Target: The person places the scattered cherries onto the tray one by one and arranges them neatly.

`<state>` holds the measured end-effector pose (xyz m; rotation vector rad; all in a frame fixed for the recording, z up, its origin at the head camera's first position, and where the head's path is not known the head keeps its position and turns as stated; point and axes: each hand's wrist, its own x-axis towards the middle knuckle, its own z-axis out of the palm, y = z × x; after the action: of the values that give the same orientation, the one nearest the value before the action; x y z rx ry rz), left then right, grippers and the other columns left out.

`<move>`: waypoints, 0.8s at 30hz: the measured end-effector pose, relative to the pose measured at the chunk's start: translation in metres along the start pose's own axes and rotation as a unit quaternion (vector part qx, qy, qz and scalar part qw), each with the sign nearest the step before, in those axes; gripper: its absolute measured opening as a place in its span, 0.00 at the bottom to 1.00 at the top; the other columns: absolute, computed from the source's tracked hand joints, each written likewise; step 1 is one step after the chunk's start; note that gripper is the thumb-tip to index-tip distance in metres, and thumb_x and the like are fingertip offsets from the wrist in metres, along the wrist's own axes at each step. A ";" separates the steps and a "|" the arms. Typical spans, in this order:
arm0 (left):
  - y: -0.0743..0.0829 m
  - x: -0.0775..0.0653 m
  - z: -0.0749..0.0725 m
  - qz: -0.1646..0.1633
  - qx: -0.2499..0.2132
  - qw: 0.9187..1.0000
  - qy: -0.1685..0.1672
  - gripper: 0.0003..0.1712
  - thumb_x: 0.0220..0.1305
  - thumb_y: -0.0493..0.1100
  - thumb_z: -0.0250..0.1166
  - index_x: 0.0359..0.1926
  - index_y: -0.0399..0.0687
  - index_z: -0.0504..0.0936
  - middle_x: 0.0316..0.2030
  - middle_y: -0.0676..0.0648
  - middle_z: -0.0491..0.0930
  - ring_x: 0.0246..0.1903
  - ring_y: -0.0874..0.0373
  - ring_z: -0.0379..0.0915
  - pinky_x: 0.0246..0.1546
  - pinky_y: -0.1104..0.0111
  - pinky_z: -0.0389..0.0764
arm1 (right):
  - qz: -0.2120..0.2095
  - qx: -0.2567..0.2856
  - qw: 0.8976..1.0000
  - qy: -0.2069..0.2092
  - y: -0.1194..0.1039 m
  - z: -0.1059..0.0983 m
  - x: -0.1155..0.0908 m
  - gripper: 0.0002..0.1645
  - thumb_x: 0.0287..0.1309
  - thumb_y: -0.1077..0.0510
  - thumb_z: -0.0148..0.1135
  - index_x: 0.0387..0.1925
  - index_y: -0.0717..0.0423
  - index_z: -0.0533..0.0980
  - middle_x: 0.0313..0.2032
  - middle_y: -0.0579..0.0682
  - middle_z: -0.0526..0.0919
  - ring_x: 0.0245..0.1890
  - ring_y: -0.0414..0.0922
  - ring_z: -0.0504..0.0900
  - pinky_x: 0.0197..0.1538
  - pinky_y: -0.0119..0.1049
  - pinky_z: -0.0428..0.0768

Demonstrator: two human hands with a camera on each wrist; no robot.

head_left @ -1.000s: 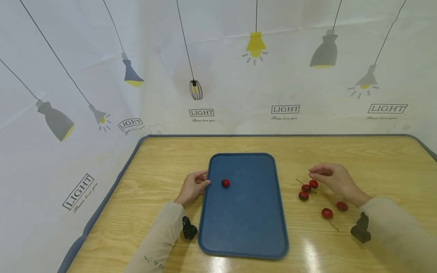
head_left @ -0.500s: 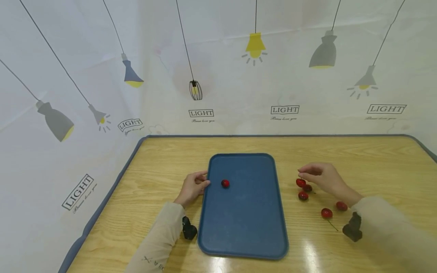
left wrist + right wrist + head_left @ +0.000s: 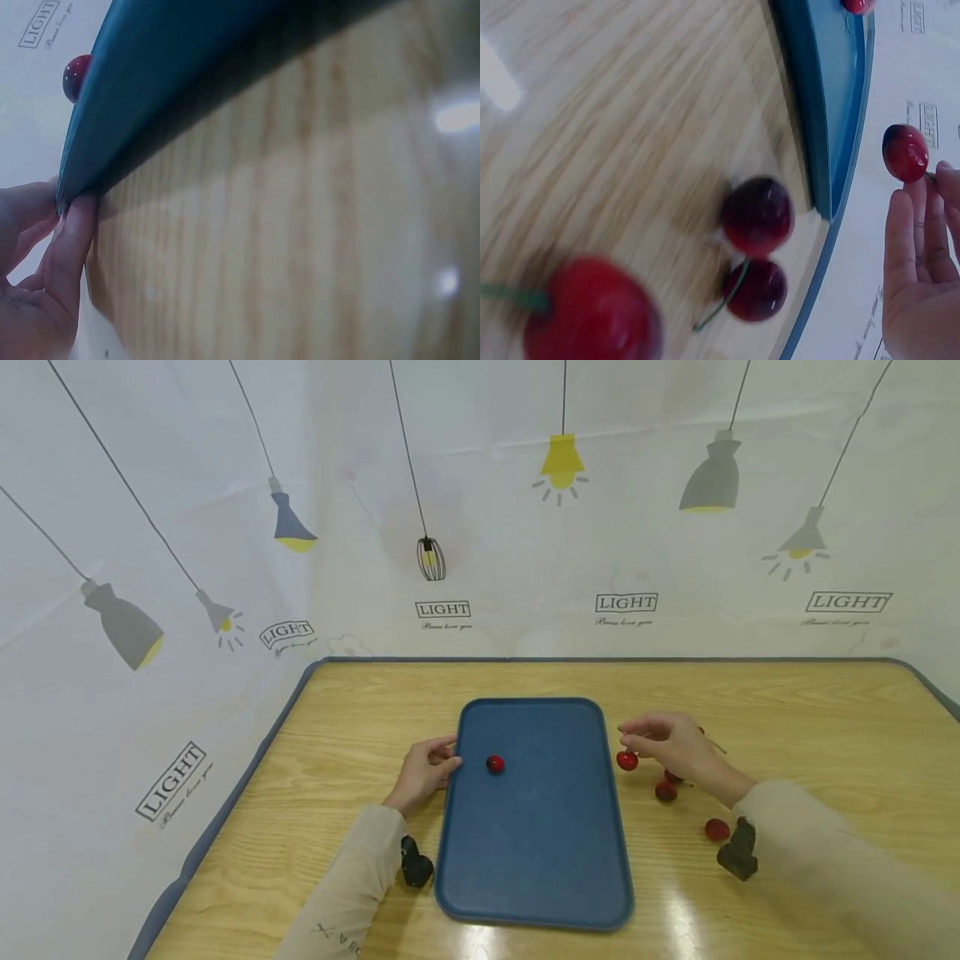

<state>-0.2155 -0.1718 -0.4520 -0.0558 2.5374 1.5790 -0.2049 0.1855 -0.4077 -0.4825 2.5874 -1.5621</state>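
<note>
Blue tray [image 3: 534, 827]: flat on the wooden table [image 3: 360, 718], long sides running away from the person.
Left hand [image 3: 425, 770]: at tray's left rim; thumb and fingers pinch the rim from either side, seen in left wrist view.
Right hand [image 3: 671, 747]: above table, just right of the tray; thumb and forefinger pinch a cherry stem, other fingers fairly straight, close together.
Held cherry [image 3: 627, 761]: hangs by its stem under right fingertips, near tray's right rim, outside it; glossy red, darker patch on one side.
Tray cherry [image 3: 495, 764]: lies on the tray, toward left rim, near left hand.
Dark cherries: nearer one [image 3: 757, 216] and farther one [image 3: 756, 290], on table right of tray; overlap in view, contact cannot tell; green stem across the farther one.
Lone cherry [image 3: 717, 830]: on table, closer to person than the dark cherries.
Sleeves: beige, both arms; left [image 3: 337, 881], right [image 3: 832, 860].
Wrist units: black, one per wrist; left [image 3: 415, 862], right [image 3: 738, 852].
Wall covering [image 3: 517, 552]: pale, printed with hanging lamps and "LIGHT" lettering.
</note>
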 end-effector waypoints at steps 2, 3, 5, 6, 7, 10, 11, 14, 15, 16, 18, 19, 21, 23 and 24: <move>0.000 0.000 0.000 0.000 0.000 1.000 0.000 0.24 0.56 0.33 0.60 0.56 0.43 0.72 0.37 0.43 0.73 0.31 0.58 0.72 0.25 0.68 0.78 | -0.013 -0.003 1.000 -0.006 -0.002 0.005 0.003 0.18 0.55 0.60 0.59 0.44 0.70 0.75 0.36 0.60 0.80 0.31 0.40 0.79 0.34 0.33 0.78; 0.000 0.000 0.000 0.000 -0.001 1.000 0.000 0.24 0.56 0.33 0.60 0.56 0.43 0.72 0.37 0.43 0.73 0.31 0.58 0.72 0.25 0.68 0.78 | -0.021 -0.005 1.000 -0.008 -0.003 0.008 0.004 0.17 0.54 0.61 0.59 0.43 0.70 0.75 0.35 0.60 0.80 0.30 0.41 0.79 0.33 0.33 0.78; 0.000 0.000 0.000 0.002 0.000 1.000 -0.001 0.24 0.56 0.33 0.60 0.56 0.43 0.72 0.37 0.43 0.73 0.31 0.58 0.72 0.25 0.68 0.78 | -0.026 -0.008 1.000 -0.012 -0.004 0.013 0.006 0.17 0.54 0.61 0.59 0.43 0.69 0.75 0.36 0.59 0.80 0.30 0.43 0.79 0.33 0.33 0.77; 0.000 0.000 0.000 0.002 -0.002 1.000 -0.001 0.24 0.56 0.33 0.60 0.56 0.43 0.72 0.37 0.43 0.73 0.31 0.58 0.72 0.25 0.68 0.78 | -0.028 -0.011 0.999 -0.014 -0.004 0.015 0.007 0.17 0.54 0.61 0.59 0.44 0.69 0.75 0.37 0.59 0.80 0.30 0.43 0.79 0.33 0.33 0.77; 0.000 0.000 0.000 0.002 -0.002 1.000 -0.002 0.24 0.56 0.33 0.60 0.56 0.43 0.72 0.37 0.43 0.73 0.31 0.58 0.72 0.25 0.68 0.78 | -0.029 -0.010 0.999 -0.018 -0.005 0.017 0.009 0.17 0.54 0.61 0.59 0.44 0.69 0.75 0.37 0.59 0.80 0.30 0.44 0.79 0.33 0.34 0.78; -0.001 0.000 -0.001 0.006 -0.003 1.000 -0.003 0.24 0.57 0.33 0.60 0.56 0.42 0.71 0.38 0.42 0.73 0.31 0.58 0.72 0.25 0.68 0.78 | -0.033 -0.005 0.999 -0.023 -0.006 0.023 0.014 0.18 0.54 0.59 0.60 0.44 0.68 0.75 0.37 0.59 0.79 0.30 0.44 0.79 0.33 0.37 0.78; -0.001 0.000 -0.001 0.002 -0.004 1.000 -0.001 0.24 0.56 0.33 0.60 0.56 0.43 0.72 0.38 0.42 0.73 0.31 0.58 0.72 0.25 0.68 0.78 | -0.040 -0.004 0.999 -0.024 -0.007 0.025 0.016 0.19 0.54 0.58 0.60 0.43 0.68 0.75 0.37 0.58 0.79 0.29 0.43 0.79 0.33 0.37 0.78; 0.000 0.000 -0.002 0.002 -0.003 1.000 0.000 0.24 0.56 0.33 0.60 0.56 0.43 0.72 0.38 0.42 0.73 0.31 0.58 0.72 0.25 0.68 0.78 | -0.070 0.006 0.997 -0.022 -0.009 0.031 0.023 0.18 0.53 0.56 0.61 0.41 0.66 0.76 0.34 0.55 0.80 0.28 0.42 0.78 0.30 0.36 0.78; 0.000 0.000 -0.002 0.000 -0.004 1.000 0.000 0.24 0.56 0.33 0.60 0.56 0.44 0.72 0.38 0.43 0.73 0.31 0.58 0.72 0.25 0.68 0.78 | -0.076 0.008 0.997 -0.022 -0.010 0.034 0.025 0.18 0.53 0.55 0.61 0.40 0.66 0.76 0.33 0.54 0.80 0.27 0.41 0.78 0.30 0.36 0.78; 0.000 0.000 -0.002 -0.004 -0.005 1.000 0.001 0.24 0.56 0.33 0.61 0.56 0.45 0.72 0.38 0.43 0.73 0.31 0.58 0.72 0.25 0.68 0.78 | -0.080 0.010 0.996 -0.023 -0.011 0.036 0.028 0.19 0.52 0.54 0.61 0.40 0.66 0.76 0.33 0.52 0.80 0.27 0.40 0.78 0.29 0.35 0.78; 0.000 0.000 -0.002 -0.002 -0.004 1.000 -0.002 0.24 0.56 0.33 0.60 0.56 0.44 0.72 0.38 0.43 0.73 0.31 0.58 0.72 0.25 0.68 0.78 | -0.076 0.010 0.997 -0.025 -0.013 0.041 0.032 0.18 0.53 0.55 0.61 0.39 0.66 0.76 0.32 0.52 0.80 0.27 0.41 0.78 0.29 0.34 0.77; 0.000 0.000 -0.002 -0.003 -0.006 1.000 -0.003 0.24 0.56 0.33 0.60 0.56 0.44 0.72 0.38 0.43 0.73 0.31 0.58 0.72 0.25 0.68 0.78 | -0.070 0.012 0.997 -0.026 -0.014 0.044 0.035 0.17 0.53 0.56 0.61 0.39 0.66 0.76 0.32 0.52 0.80 0.28 0.42 0.78 0.29 0.35 0.77; 0.000 0.000 -0.001 -0.005 -0.008 1.000 -0.004 0.24 0.56 0.33 0.61 0.56 0.44 0.72 0.38 0.43 0.73 0.31 0.58 0.72 0.25 0.68 0.78 | -0.048 0.008 0.998 -0.028 -0.017 0.049 0.040 0.17 0.53 0.58 0.61 0.40 0.67 0.76 0.33 0.54 0.80 0.30 0.43 0.78 0.31 0.36 0.78; -0.001 0.000 -0.001 -0.005 -0.010 1.000 -0.006 0.25 0.56 0.33 0.60 0.57 0.44 0.72 0.38 0.43 0.73 0.31 0.58 0.72 0.25 0.68 0.78 | -0.037 0.001 0.999 -0.025 -0.018 0.054 0.046 0.16 0.53 0.60 0.60 0.41 0.68 0.76 0.34 0.55 0.80 0.31 0.44 0.78 0.32 0.36 0.78; -0.001 0.000 -0.001 -0.005 -0.012 1.000 -0.007 0.25 0.56 0.34 0.60 0.57 0.44 0.71 0.38 0.43 0.73 0.31 0.58 0.72 0.25 0.68 0.78 | -0.031 0.000 0.999 -0.023 -0.019 0.057 0.049 0.15 0.53 0.60 0.60 0.41 0.68 0.76 0.34 0.56 0.80 0.31 0.45 0.78 0.32 0.36 0.78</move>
<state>-0.2157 -0.1731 -0.4521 -0.0607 2.5054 1.5997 -0.2343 0.1141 -0.4141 -0.5960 2.5609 -1.5500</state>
